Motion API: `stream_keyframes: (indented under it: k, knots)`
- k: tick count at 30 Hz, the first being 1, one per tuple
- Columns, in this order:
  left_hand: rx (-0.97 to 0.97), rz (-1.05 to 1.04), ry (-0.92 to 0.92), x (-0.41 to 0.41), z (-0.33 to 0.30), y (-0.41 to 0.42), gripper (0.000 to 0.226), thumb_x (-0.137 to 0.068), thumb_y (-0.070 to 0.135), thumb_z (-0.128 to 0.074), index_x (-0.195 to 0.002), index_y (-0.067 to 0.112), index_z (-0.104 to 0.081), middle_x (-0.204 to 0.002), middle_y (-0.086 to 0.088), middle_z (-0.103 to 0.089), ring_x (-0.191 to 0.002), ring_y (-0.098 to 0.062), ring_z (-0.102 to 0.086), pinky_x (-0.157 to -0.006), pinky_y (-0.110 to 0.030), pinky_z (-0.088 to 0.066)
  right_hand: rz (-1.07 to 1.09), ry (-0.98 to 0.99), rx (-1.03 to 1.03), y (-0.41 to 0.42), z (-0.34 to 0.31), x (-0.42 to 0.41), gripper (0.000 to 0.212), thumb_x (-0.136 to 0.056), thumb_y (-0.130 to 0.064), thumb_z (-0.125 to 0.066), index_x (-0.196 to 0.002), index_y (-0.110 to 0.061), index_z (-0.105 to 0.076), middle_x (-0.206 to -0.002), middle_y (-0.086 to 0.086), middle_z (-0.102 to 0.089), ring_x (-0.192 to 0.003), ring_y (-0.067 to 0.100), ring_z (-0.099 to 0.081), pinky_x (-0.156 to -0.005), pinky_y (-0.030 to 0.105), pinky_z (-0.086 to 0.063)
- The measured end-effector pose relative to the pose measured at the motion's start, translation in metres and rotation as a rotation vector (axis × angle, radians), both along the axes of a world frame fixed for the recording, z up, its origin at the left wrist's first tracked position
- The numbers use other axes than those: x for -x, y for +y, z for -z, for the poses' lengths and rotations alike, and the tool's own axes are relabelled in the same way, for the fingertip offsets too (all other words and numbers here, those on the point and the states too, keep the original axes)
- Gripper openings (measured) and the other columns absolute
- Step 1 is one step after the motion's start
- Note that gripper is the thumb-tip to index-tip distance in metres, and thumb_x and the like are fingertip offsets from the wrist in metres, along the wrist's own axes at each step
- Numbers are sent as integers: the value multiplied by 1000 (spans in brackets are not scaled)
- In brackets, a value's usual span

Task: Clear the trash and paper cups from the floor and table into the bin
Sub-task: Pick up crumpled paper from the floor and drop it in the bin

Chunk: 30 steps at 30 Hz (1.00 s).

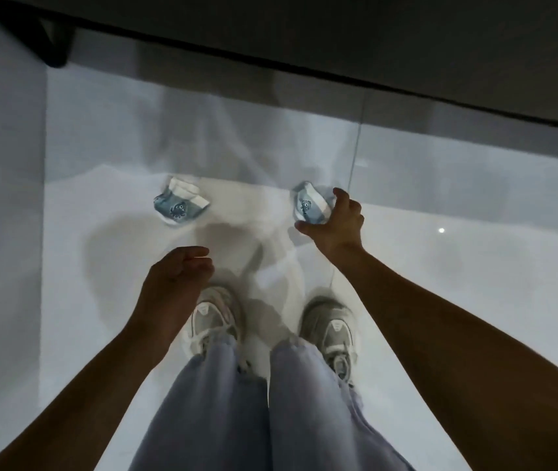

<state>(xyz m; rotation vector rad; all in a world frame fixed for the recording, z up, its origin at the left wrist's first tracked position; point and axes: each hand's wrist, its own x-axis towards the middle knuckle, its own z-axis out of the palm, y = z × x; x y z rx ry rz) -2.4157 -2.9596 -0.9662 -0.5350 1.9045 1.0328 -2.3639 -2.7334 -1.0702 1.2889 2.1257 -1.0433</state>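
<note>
Looking straight down at a glossy white floor, shoes and pale trousers at the bottom, a dark worktop edge across the top.

Right hand reaching down, thumb and fingers curled round a crumpled paper cup, blue and white with a small cartoon print; whether already lifted or resting on the floor, cannot tell. Left hand hanging lower and nearer the shoes, fingers loosely curled, holding nothing.

Second crumpled cup lying on the floor ahead of the left shoe, well apart from the first, untouched. No bin in view.

Handling, as a guess: very light, thin paper, already crushed, so soft and yielding with no shape to protect; not slippery, nothing fragile. Best taken by pinching across the flattened body or hooking a folded rim; a firm squeeze harmless.

Second cup on its side, long axis running roughly from near left to far right, the white torn rim end toward the far right, the printed blue end nearer the left hand. Held cup roughly upright in the picture, long axis toward and away from the shoes, the paler end near the thumb, partly hidden by fingers.
</note>
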Motion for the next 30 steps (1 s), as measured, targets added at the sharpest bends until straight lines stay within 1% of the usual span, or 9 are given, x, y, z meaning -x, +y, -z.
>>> stream_keyframes:
  k: [2,5,7,12,15,18,21,25,30]
  knots:
    - [3,15,4,4,18,0,21,-89,9,-61,-107,20,-65,-105,0,-67,-96,-17,-63,-84,-29,-50,-12,14,-70,-11,21,6,86,-66,-33,-83,-136,-18,-34,-135,12,-32,-124,31,-32,-97,37,-37]
    - [-3,24,-3,12,35,5,20,-88,9,-61,-104,21,-66,-99,1,-68,-96,-21,-63,-88,-35,-50,-27,4,-214,-20,37,11,69,-73,-26,-76,-131,-15,-41,-131,10,-35,-120,30,-34,-92,42,-46]
    - [-16,9,-18,18,40,9,21,-87,9,-60,-102,23,-66,-98,0,-69,-98,-21,-63,-90,-37,-50,-47,13,-228,-21,37,13,64,-75,-22,-72,-132,-12,-43,-129,11,-39,-118,30,-36,-90,38,-44]
    - [-127,-153,-68,36,35,21,23,-85,10,-66,-102,25,-64,-110,-5,-68,-108,-23,-62,-100,-44,-47,-198,236,-32,-47,-2,20,72,-74,-24,-77,-138,-17,-44,-132,9,-44,-119,23,-39,-94,28,-38]
    - [-204,-257,-56,44,26,26,38,-81,10,-70,-116,20,-59,-118,-5,-65,-107,-18,-63,-94,-39,-52,-411,372,89,-80,-39,21,77,-73,-27,-79,-139,-12,-42,-131,9,-47,-114,20,-42,-93,24,-39]
    - [-189,-212,-50,45,14,18,38,-84,13,-67,-121,20,-59,-118,-5,-65,-107,-22,-64,-91,-45,-53,-512,442,123,-106,-65,22,81,-72,-24,-80,-141,-9,-40,-128,9,-49,-112,22,-44,-90,26,-43]
    - [-163,-155,-38,46,5,3,36,-87,5,-60,-121,19,-59,-116,-8,-65,-109,-28,-62,-95,-51,-50,-482,397,199,-123,-79,31,85,-72,-25,-79,-144,-14,-35,-131,4,-47,-116,20,-41,-93,32,-46]
    - [-94,-164,28,52,6,-20,41,-85,-2,-61,-122,15,-56,-121,-10,-61,-112,-31,-58,-97,-53,-48,-479,391,272,-136,-79,40,91,-71,-28,-82,-145,-14,-31,-137,5,-45,-120,21,-42,-98,33,-45]
    - [135,-408,271,61,21,-62,46,-83,-4,-65,-125,11,-52,-122,-11,-55,-111,-28,-55,-96,-43,-49,-585,252,162,-144,-41,74,94,-74,-30,-78,-148,-19,-22,-146,6,-31,-129,26,-29,-98,38,-41]
